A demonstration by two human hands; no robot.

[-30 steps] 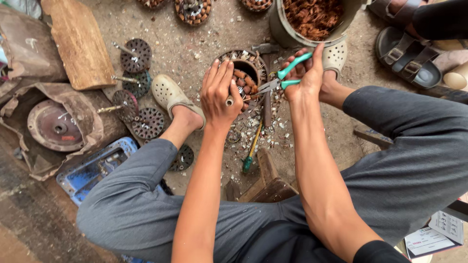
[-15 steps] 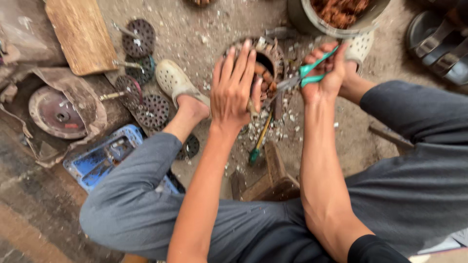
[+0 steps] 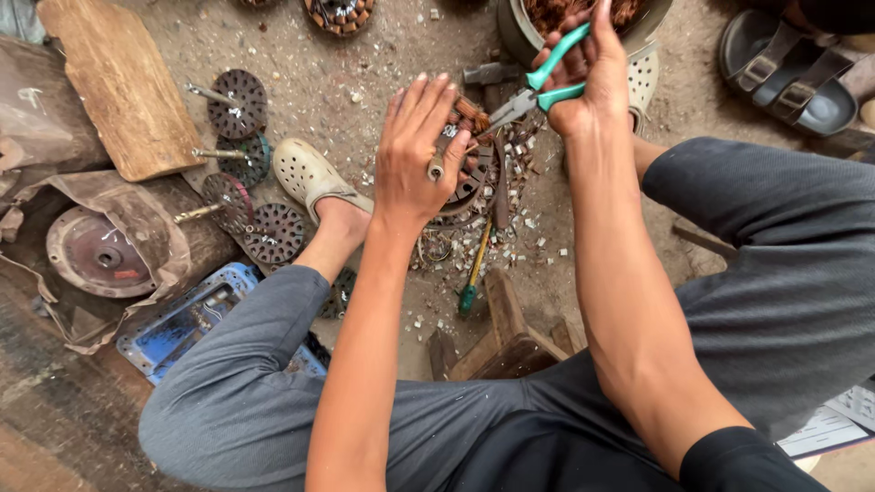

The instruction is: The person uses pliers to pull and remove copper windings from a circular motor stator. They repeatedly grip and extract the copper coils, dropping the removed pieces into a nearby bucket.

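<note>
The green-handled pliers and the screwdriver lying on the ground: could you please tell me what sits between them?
In the head view, the motor stator steadied by the left hand lies between the pliers and the screwdriver, amid pale debris chips.

Stator (image 3: 467, 178) on ground between feet; bucket (image 3: 519, 32) behind it, rotors (image 3: 241, 173) left, screwdriver (image 3: 474, 269) in front.

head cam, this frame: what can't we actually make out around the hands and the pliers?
- Motor stator, head view: mostly covered by the left hand; its lower rim alone shows.
- Pliers tip: hidden where it meets the copper winding, so what the jaws bite is unclear.
- Bucket: cut off by the top edge and partly behind the right hand.
- Sandals: cut by the top-right corner.
</note>
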